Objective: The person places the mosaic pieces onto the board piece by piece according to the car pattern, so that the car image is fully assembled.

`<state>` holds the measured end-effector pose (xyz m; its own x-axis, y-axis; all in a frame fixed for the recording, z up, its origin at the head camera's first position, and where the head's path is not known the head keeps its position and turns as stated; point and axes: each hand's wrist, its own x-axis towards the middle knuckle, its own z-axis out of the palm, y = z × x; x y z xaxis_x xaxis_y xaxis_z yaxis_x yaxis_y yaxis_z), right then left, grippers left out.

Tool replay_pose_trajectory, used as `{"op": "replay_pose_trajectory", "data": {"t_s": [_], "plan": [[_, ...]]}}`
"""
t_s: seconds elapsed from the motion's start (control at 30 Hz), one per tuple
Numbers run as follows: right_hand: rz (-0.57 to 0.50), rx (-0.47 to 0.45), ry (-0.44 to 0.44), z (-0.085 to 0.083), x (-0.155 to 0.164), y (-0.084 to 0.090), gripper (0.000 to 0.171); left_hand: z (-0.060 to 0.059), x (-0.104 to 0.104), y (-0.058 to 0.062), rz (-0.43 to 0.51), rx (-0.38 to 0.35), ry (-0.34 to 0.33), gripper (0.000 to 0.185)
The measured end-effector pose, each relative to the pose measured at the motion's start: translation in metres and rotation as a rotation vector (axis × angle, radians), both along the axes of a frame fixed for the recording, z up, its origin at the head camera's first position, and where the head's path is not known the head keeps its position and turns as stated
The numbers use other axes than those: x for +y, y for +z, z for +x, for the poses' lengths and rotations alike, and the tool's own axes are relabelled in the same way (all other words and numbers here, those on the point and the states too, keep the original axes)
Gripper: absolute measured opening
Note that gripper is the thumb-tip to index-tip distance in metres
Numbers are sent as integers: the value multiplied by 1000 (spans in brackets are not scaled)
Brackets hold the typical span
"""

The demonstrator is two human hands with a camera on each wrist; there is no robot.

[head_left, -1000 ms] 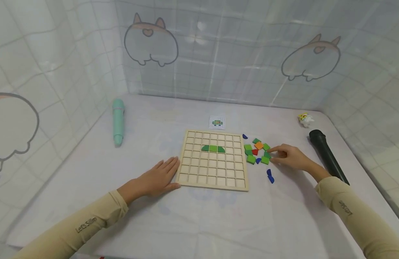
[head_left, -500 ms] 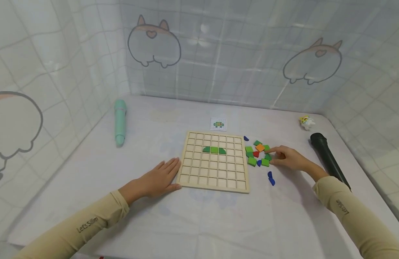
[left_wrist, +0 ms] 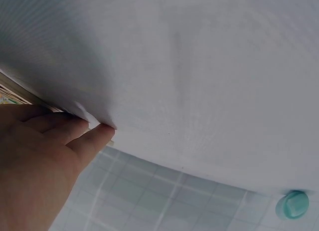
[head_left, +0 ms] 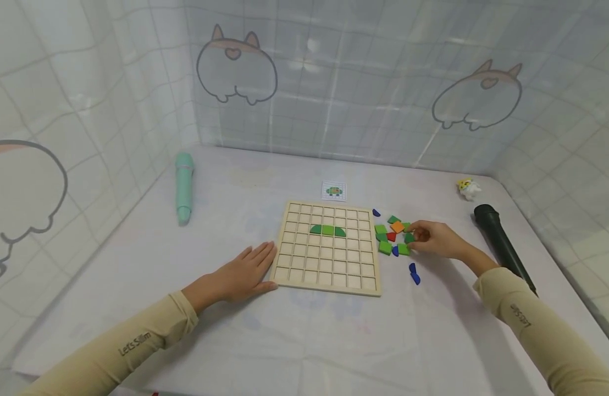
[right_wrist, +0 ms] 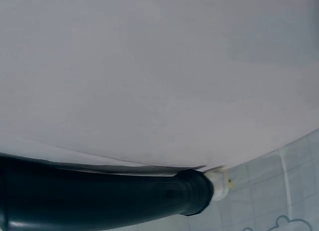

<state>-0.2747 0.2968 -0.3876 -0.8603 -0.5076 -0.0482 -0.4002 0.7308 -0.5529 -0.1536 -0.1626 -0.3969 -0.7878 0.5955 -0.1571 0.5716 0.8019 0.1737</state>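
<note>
My left hand (head_left: 245, 272) lies flat with straight fingers on the table, its fingertips and thumb at the left edge of the wooden grid board (head_left: 311, 280). On the board, a light green square tile (head_left: 327, 230) sits between two dark green rounded tiles, one being the right tile (head_left: 339, 232). My right hand (head_left: 438, 240) is at the right side of the loose tiles, index finger and thumb bent around a dark green tile (head_left: 409, 238). The thumb tip is right by a light green square (head_left: 403, 249). I cannot tell whether the fingers grip a tile.
Several loose tiles lie right of the board, including an orange square (head_left: 397, 226), a red tile (head_left: 392, 237) and blue half-rounds (head_left: 414, 274). Behind the board lies a picture card (head_left: 333, 191). A mint microphone-shaped object (head_left: 184, 187), black microphone (head_left: 502, 245) and small figurine (head_left: 468, 188) stand farther out.
My right index finger and thumb have curled further in among the loose tiles, and the light green square by the thumb has shifted slightly. The left hand stays at the board; the head view tilts slightly.
</note>
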Motion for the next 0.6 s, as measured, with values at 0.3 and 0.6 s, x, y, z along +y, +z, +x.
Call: {"op": "replay_pose_trajectory", "data": {"t_s": [0.3,0.6], "plan": [[20,36,-13,-7,-21,4,33,1,0,0,-6,-7,7,76],[-17,49,91,-16,-49,12,27,1,1,1,-6,-12,9,77]]}}
